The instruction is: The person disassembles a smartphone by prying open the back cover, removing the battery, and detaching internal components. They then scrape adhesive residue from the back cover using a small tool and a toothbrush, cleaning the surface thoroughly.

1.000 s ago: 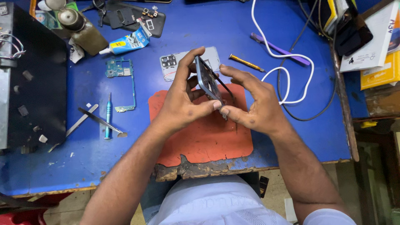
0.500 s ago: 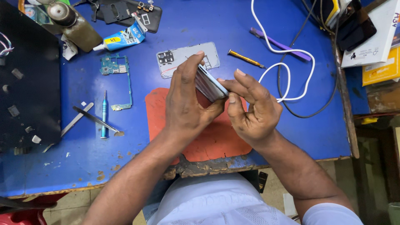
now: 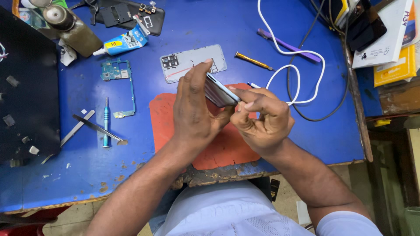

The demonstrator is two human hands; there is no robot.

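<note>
Phone (image 3: 220,91): edge-up between my left hand (image 3: 192,111) and right hand (image 3: 262,120), over the orange mat (image 3: 162,113) at the blue table's (image 3: 218,30) near edge; grey back cover (image 3: 186,61) beyond.

phone (image 3: 221,92) mostly hidden behind left hand (image 3: 194,109), black panel (image 3: 26,87) cut by left edge

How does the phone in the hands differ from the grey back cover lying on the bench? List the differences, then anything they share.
The phone is held off the bench, tilted edge-on, by the left hand and right hand; the back cover lies flat on the blue bench, untouched. The phone looks thicker; the back cover is a thin sheet with camera cut-outs at one end. Both are grey and similar in length.
</note>
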